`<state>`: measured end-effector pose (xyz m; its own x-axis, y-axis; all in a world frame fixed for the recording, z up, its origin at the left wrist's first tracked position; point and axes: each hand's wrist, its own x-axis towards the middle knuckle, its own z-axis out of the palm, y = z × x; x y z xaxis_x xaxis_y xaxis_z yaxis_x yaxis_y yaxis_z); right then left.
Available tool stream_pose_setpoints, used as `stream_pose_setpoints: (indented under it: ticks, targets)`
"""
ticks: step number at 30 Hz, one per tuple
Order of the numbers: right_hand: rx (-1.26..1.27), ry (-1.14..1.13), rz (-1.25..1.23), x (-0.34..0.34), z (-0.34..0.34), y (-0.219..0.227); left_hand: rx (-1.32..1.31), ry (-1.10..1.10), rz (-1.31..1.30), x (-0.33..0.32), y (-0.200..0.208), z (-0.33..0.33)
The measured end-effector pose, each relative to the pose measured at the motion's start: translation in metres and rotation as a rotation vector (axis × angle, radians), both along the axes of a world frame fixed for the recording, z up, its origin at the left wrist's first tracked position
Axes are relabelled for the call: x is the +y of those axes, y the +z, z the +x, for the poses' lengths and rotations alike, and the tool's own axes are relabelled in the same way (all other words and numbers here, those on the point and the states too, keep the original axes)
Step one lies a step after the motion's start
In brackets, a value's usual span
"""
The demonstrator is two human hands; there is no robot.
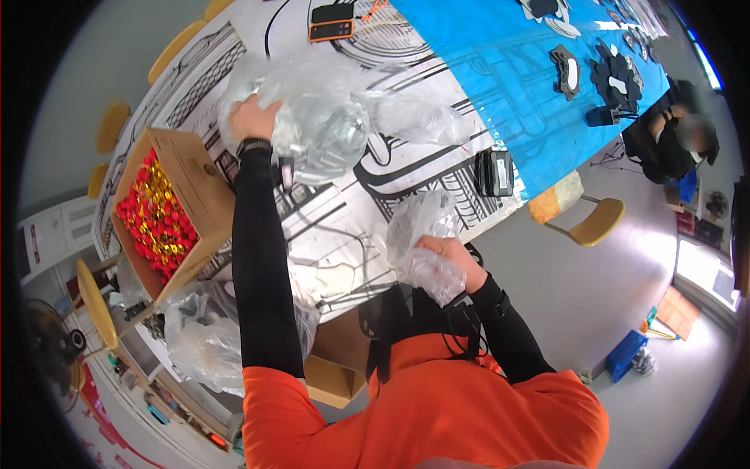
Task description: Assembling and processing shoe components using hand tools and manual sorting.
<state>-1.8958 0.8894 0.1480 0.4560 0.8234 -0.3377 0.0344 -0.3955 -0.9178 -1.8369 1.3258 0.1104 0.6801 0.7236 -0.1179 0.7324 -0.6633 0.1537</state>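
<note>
A large clear plastic bag (328,117) with clear items inside lies on the table, and my left hand (254,121) reaches into its left part. Plastic hides the fingertips, so their grip does not show. A dark band is around that wrist. Close to the near table edge, my right hand (451,256) is closed round a smaller crumpled clear plastic bag (422,219), which bulges out above and below the fist.
Left of my forearm stands an open cardboard box (207,184) full of red and gold pieces (160,215). Another clear bag (207,336) is below it. A black case (494,173) sits by a blue sheet (500,94); phones (331,30) lie farther back. A person (683,141) is at right.
</note>
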Motion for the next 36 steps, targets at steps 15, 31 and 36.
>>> stream_pose_setpoints:
  ticks: [15, 31, 36]
  targets:
    - [-0.107, 0.042, 0.076, -0.003, 0.015, -0.014, -0.127, -0.264, 0.535, -0.023, 0.007, -0.008]
    - [-0.013, 0.044, 0.032, -0.005, 0.012, -0.024, -0.780, -0.093, -0.321, 0.014, -0.037, 0.040]
    - [-0.001, 0.072, 0.052, -0.004, 0.009, -0.031, -0.227, -0.261, -0.201, 0.026, -0.034, 0.012]
